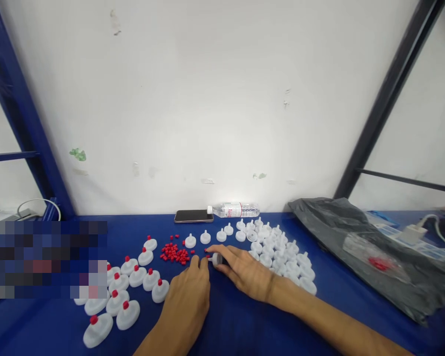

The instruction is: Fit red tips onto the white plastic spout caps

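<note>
My right hand (246, 272) grips a white spouted lid (217, 259) between thumb and fingers, tilted so its narrow spout points left. A bit of red shows at the spout's tip. Close by on the left is my left hand (189, 296), its fingers bent and drawn together near that tip; whatever they pinch is hidden. Beyond its knuckles lies a pile of small red caps (174, 253). Left of it stand several white lids with red caps on their spouts (126, 314). Behind my right hand, many white lids with bare spouts (280, 254) are grouped.
A dark phone (194, 216) and a clear plastic bottle (235, 210) lie by the wall on the blue table (230, 331). To the right, a grey plastic bag (341, 242) carries a clear bag with red pieces (380, 263). A white charger (415, 231) stands farther right.
</note>
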A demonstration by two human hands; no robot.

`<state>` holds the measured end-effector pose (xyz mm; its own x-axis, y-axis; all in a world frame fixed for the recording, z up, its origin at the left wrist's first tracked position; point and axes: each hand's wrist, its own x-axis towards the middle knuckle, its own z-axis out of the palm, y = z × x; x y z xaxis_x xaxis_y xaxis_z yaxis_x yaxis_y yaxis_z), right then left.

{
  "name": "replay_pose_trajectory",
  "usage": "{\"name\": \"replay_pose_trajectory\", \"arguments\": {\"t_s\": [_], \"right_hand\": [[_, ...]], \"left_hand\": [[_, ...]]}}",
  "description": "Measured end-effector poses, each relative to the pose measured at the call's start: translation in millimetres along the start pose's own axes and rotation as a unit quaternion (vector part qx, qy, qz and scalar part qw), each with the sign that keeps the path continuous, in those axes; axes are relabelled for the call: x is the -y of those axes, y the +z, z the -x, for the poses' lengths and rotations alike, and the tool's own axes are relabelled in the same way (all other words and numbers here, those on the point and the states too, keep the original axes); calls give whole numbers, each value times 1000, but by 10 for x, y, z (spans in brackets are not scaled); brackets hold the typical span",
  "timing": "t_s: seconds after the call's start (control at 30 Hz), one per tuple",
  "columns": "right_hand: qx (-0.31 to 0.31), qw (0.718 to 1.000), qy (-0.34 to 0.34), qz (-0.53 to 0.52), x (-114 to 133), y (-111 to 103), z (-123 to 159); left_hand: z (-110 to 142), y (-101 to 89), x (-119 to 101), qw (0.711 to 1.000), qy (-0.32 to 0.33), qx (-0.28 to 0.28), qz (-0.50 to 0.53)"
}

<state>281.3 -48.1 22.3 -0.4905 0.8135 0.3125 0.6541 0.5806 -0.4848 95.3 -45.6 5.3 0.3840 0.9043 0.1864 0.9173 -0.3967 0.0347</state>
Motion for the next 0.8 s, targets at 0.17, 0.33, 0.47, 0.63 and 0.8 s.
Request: {"name": "replay_pose_trajectory", "arguments": {"t_s": [0.17, 0.33, 0.47, 0.63, 0.8], "right_hand": [[3, 1000, -11, -26, 2, -1, 17], [1, 1000, -4, -23, 36, -46, 31], [-5, 1000, 2, -27, 71, -78, 34], [-31, 998, 21, -44, 99, -67, 30], [-88, 992, 29, -80, 137, -70, -15]], "left_hand": [[10, -51, 8, 999, 0, 12, 30], [95, -137, 16, 998, 5, 2, 69], [195, -116, 4, 995, 32, -6, 92], [160, -6, 33, 996, 43, -2, 74], [223, 4, 116, 997, 15, -31, 74]]}}
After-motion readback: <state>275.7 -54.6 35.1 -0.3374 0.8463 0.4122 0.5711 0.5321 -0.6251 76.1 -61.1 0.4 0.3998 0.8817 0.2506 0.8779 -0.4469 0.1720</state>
